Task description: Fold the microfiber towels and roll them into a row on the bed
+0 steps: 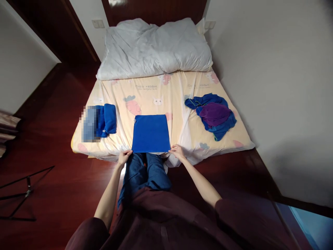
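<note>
Two near corners of the blue cloth, flat on the bed, are pinched: I see left hand on one, right hand on the other.

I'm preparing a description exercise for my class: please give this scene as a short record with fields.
left hand: pinching cloth's near left corner
right hand: pinching its near right corner
cloth: blue, flat, mostly on bed
left of cloth: folded blue pile, partly pixelated
right of cloth: loose heap, purple piece on top
far end: white bedding
</note>
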A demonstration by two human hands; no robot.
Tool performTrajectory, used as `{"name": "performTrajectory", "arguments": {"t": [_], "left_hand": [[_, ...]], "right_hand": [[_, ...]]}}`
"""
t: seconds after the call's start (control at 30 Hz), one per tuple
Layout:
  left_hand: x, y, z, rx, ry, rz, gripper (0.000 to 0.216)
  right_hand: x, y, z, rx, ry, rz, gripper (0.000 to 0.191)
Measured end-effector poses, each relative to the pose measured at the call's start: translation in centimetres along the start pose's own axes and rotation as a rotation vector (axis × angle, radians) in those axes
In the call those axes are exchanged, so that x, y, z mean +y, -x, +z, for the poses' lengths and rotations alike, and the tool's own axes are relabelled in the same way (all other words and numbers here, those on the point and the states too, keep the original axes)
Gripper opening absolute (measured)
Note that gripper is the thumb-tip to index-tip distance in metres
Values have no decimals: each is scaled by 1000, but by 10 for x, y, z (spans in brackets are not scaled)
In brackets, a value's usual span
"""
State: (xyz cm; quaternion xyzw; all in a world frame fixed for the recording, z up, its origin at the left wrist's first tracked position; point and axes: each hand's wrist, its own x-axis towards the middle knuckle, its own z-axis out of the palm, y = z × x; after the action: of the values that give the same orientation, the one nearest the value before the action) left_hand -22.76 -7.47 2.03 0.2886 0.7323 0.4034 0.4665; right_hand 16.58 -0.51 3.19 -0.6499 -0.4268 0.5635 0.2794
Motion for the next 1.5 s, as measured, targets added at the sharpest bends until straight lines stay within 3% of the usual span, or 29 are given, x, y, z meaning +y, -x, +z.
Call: {"name": "performTrajectory", "arguments": {"t": [0.17,0.37,0.63,0.83,1.1,1.2,1.3,1.5], "left_hand": [[2,0,-2,-44,-26,-6,77],[3,-1,-2,-71,-69,34,71],[4,2,2,-26,-56,59,71],[17,13,-1,-21,-1,81,72],[14,21,-14,26,-25,64,78],[11,17,-10,24,-76,57,78],[7,11,-2,33,-108,59,74],[-9,12,10,83,-92,36,74]], "right_hand": [[-15,-1,-2,-30,28,1,50],[-15,-15,4,37,154,-32,45],[-5,-21,3,58,427,-136,15],[-13,-16,3,-12,613,-163,43],[-12,-17,4,-46,685,-143,20],[-19,-32,7,0,689,-151,10],[-33,-59,11,54,703,-177,14],[-77,-141,27,154,754,-272,26]]}}
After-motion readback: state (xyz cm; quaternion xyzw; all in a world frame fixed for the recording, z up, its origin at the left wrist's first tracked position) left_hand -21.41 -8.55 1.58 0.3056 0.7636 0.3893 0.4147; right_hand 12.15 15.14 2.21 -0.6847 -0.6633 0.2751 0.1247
